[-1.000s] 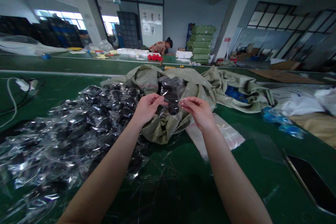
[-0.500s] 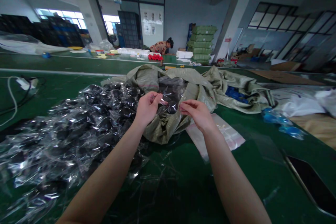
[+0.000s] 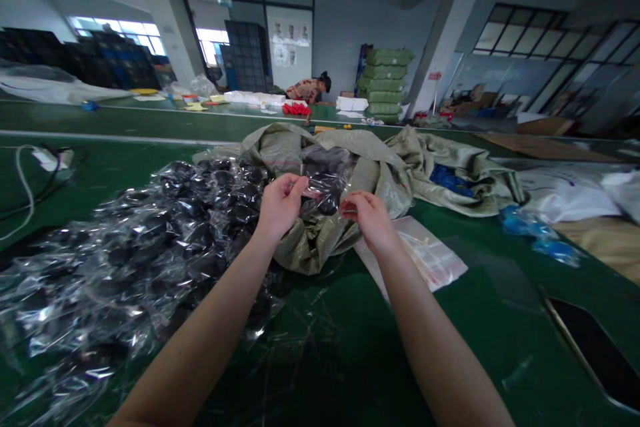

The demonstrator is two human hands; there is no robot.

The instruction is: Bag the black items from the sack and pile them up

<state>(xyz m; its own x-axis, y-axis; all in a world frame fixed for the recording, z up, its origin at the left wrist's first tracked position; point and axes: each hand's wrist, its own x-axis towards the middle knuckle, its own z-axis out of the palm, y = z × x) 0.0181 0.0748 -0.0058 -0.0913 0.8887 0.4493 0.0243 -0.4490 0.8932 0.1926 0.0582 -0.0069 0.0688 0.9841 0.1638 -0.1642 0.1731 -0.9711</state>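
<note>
My left hand (image 3: 284, 207) is closed in a pinch on the edge of a clear plastic bag (image 3: 314, 191). A round black item (image 3: 329, 203) shows at the bag, between my two hands. Close to its right side is my right hand (image 3: 365, 210), with thumb and fingers curled together; whether they grip the film is too small to tell. Both hands are over the mouth of an olive woven sack (image 3: 310, 250), its rim folded outward. Dark wrapped contents (image 3: 325, 161) show inside. Left of the sack lies a heap of black items in clear plastic (image 3: 185, 227).
Right of the sack are a flat printed plastic bag (image 3: 433, 257), another woven sack (image 3: 460, 147) with something blue in it, blue film (image 3: 537, 233) and a phone (image 3: 593, 347). A white cable (image 3: 25, 187) lies left. A person (image 3: 306, 89) works at a far table.
My right hand has shifted slightly, its fingers curling more beside the black item. My left hand keeps its pinch nearly in place.
</note>
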